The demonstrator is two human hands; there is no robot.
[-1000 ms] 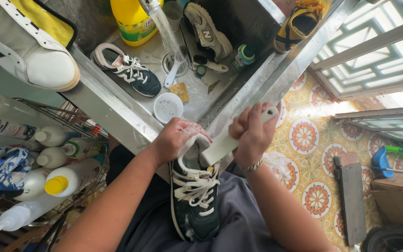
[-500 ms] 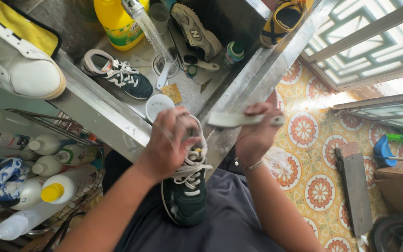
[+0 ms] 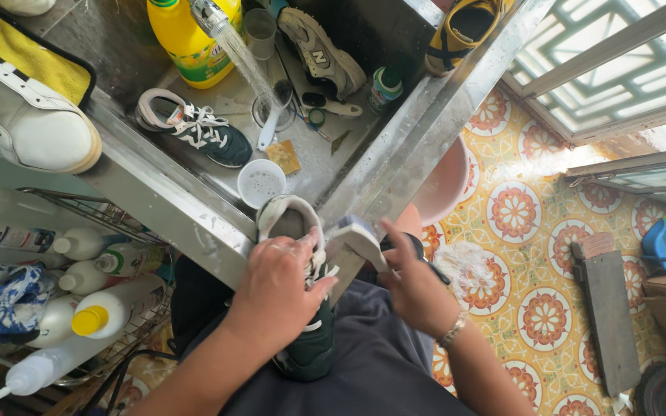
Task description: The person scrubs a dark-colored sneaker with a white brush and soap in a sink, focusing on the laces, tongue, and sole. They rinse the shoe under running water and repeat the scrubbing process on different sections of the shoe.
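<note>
My left hand (image 3: 277, 289) grips a dark green sneaker (image 3: 307, 347) with white laces across its middle, holding it over my lap, heel opening toward the steel sink (image 3: 194, 223). My right hand (image 3: 418, 289) holds a white scrub brush (image 3: 356, 235) just to the right of the shoe, bristles near its side. A matching dark sneaker (image 3: 194, 127) lies in the sink basin, with a grey sneaker (image 3: 321, 50) further back. Water runs from the tap (image 3: 206, 11) toward the drain.
A yellow detergent bottle (image 3: 186, 38), a white cup (image 3: 261, 182) and small brushes sit in the sink. A white shoe (image 3: 25, 115) rests on the left ledge, a yellow one (image 3: 464, 27) on the right rim. Bottles fill a wire rack (image 3: 79, 308). A pink basin (image 3: 445, 185) stands on the tiled floor.
My right hand has dropped from above the shoe to its right side, turning the brush. My left hand shifted its grip from the heel to the shoe's middle.
</note>
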